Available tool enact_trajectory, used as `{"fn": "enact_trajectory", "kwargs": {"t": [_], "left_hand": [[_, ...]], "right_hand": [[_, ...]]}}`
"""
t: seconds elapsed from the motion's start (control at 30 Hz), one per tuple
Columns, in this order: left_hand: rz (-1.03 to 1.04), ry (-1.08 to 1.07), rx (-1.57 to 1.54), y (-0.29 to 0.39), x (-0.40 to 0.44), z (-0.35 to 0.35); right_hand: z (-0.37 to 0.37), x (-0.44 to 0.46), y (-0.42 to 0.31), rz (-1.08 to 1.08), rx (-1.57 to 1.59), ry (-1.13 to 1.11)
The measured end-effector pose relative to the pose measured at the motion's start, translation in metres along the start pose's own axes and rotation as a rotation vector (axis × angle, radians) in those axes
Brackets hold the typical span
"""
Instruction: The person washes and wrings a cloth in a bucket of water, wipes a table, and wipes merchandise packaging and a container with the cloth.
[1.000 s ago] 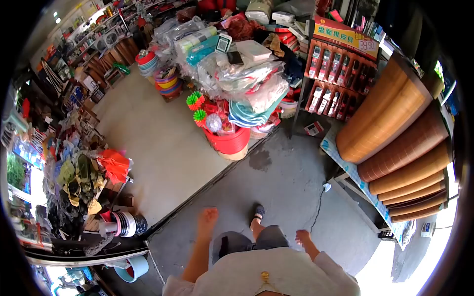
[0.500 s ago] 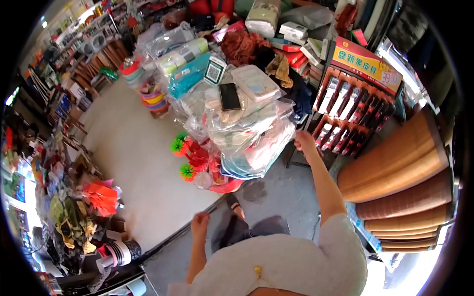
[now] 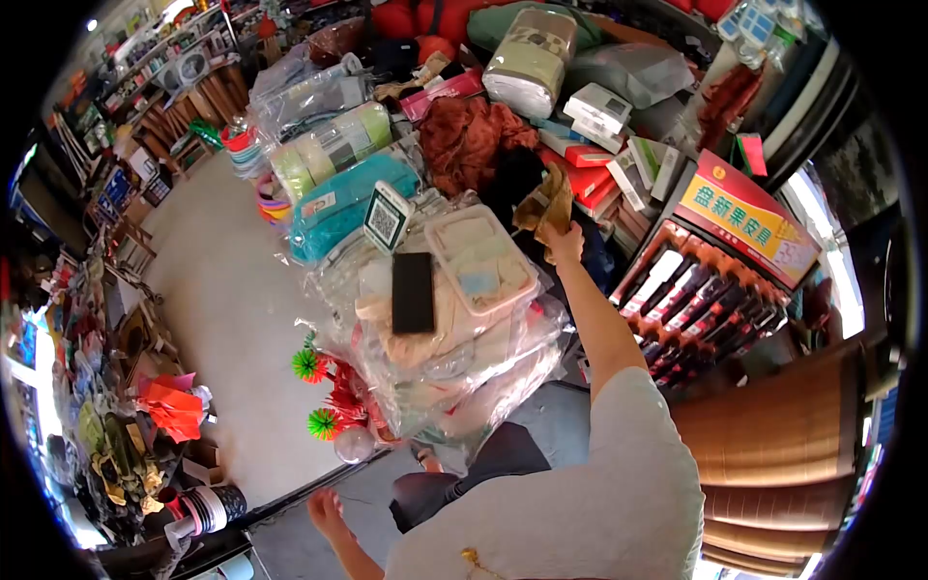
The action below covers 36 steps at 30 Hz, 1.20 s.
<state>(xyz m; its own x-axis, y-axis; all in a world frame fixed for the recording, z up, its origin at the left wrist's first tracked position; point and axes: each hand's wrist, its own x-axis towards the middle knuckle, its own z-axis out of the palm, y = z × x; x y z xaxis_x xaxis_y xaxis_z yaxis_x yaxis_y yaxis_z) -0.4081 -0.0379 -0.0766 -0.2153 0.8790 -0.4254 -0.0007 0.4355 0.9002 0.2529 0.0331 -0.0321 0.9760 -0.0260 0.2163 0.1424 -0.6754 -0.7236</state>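
My right hand (image 3: 564, 242) reaches over the pile, its fingers closed on the lower edge of a crumpled mustard-brown cloth (image 3: 547, 198). Dark fabric (image 3: 592, 253) lies under and beside that cloth. Left of this hand, a clear plastic box (image 3: 481, 256) with papers inside rests on plastic-wrapped goods (image 3: 454, 387). Beside the box lie a black phone (image 3: 413, 293) and a standing QR-code card (image 3: 388, 217). My left hand (image 3: 327, 509) hangs low over the floor, fingers loosely bent and apart, with nothing in it.
On the right stand a belt display rack (image 3: 706, 280) and rolled brown mats (image 3: 773, 425). Rust-red cloth (image 3: 464, 140), white boxes (image 3: 599, 109) and a teal package (image 3: 353, 205) fill the pile's far side. Red-and-green artificial flowers (image 3: 333, 387) edge the pale floor (image 3: 232, 329).
My right hand has moved from the pile's near right side up to the brown cloth and closed on it. My body has come closer to the pile. My left hand has dropped lower left.
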Motion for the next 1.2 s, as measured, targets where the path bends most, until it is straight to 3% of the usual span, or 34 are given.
{"fn": "enact_trajectory", "kwargs": {"t": [0.03,0.1,0.17,0.23,0.3,0.33,0.4,0.43,0.47,0.57,0.6,0.63,0.67,0.7,0.73,0.77,0.83,0.87,0.9,0.93,0.97,1.03,1.07,1.17,1.2], "left_hand": [[-0.077,0.079,-0.012,-0.007,-0.02,0.0],[-0.123,0.15,-0.094,-0.027,-0.06,0.014],[-0.181,0.238,-0.195,-0.037,-0.088,0.031],[-0.192,0.143,-0.182,-0.035,-0.104,0.054],[-0.152,0.112,-0.163,-0.034,-0.114,0.057],[-0.107,0.1,-0.163,-0.041,-0.111,0.059],[-0.049,0.141,-0.169,-0.041,-0.118,0.054],[-0.049,0.191,-0.196,-0.041,-0.125,0.045],[-0.034,0.209,-0.195,-0.043,-0.132,0.032],[-0.03,0.323,-0.202,-0.059,-0.157,-0.02],[-0.032,0.37,-0.216,-0.062,-0.169,-0.042],[-0.036,0.414,-0.224,-0.065,-0.179,-0.064],[-0.013,0.446,-0.237,-0.076,-0.189,-0.09],[0.007,0.473,-0.25,-0.089,-0.199,-0.118],[0.052,0.521,-0.282,-0.106,-0.207,-0.143],[0.1,0.557,-0.307,-0.121,-0.217,-0.168],[0.108,0.667,-0.355,-0.138,-0.237,-0.216],[0.125,0.684,-0.366,-0.145,-0.245,-0.24],[0.12,0.729,-0.387,-0.149,-0.256,-0.263],[0.143,0.775,-0.411,-0.153,-0.264,-0.283],[0.164,0.818,-0.438,-0.158,-0.269,-0.3],[0.201,0.889,-0.504,-0.176,-0.278,-0.333],[0.192,0.964,-0.538,-0.181,-0.282,-0.34],[0.157,1.122,-0.624,-0.205,-0.287,-0.369],[0.069,1.164,-0.674,-0.215,-0.287,-0.376]], "right_hand": [[0.007,0.009,0.004,0.003,0.002,-0.016],[0.017,0.03,0.014,0.02,0.308,-0.553],[0.026,0.049,0.011,-0.037,0.341,-0.649],[0.029,0.052,-0.008,-0.265,0.18,-0.27],[0.017,0.027,-0.01,-0.19,0.032,-0.02],[0.019,0.032,-0.001,-0.058,0.047,-0.27],[0.012,0.042,0.014,-0.295,-0.069,-0.431],[0.025,0.055,0.03,-0.396,-0.118,-0.334],[0.035,0.062,0.034,-0.495,-0.13,-0.1],[0.04,0.068,0.014,-0.971,0.308,-0.051],[-0.009,0.007,-0.037,-0.683,0.721,-0.412],[-0.064,-0.068,-0.081,-0.393,0.882,-0.585],[-0.081,-0.112,-0.088,-0.668,0.758,-0.495],[-0.119,-0.207,-0.11,-0.625,1.083,-0.642],[-0.133,-0.271,-0.11,-0.722,1.045,-0.692],[-0.137,-0.334,-0.099,-0.673,0.993,-0.789],[-0.139,-0.452,-0.065,-0.631,0.923,-1.216],[-0.119,-0.496,-0.041,-0.801,0.755,-1.232],[-0.169,-0.562,-0.045,-0.538,0.732,-1.469],[-0.17,-0.599,-0.035,-0.366,0.744,-1.798],[-0.179,-0.636,-0.03,-0.273,0.691,-1.976],[-0.193,-0.704,-0.025,-0.543,0.395,-1.788],[-0.167,-0.723,-0.02,-0.664,0.364,-1.893],[-0.217,-0.822,-0.042,-0.866,0.462,-2.04],[-0.228,-0.856,-0.046,-0.646,0.341,-2.203]]}}
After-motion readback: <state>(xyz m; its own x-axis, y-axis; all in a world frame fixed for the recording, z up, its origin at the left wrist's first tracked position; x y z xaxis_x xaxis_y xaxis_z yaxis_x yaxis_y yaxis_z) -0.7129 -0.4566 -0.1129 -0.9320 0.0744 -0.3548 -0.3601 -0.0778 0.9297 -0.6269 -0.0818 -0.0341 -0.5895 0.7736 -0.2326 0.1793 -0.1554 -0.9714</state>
